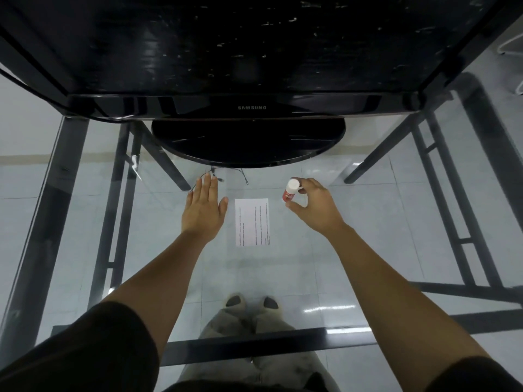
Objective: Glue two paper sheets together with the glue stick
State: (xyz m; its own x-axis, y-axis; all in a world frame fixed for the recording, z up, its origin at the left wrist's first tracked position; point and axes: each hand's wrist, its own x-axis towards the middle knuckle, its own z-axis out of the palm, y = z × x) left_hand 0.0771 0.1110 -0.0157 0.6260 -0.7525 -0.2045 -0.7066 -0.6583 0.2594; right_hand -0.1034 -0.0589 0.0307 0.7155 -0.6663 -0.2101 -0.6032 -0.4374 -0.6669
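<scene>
Glass surface (158, 222), right grip (314, 207) pinching glue stick (291, 189), paper (252, 222) between the grips, left grip (203, 210) spread flat.

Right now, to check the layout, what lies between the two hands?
Head view: a printed paper sheet on the glass table, between left hand and right hand.
</scene>
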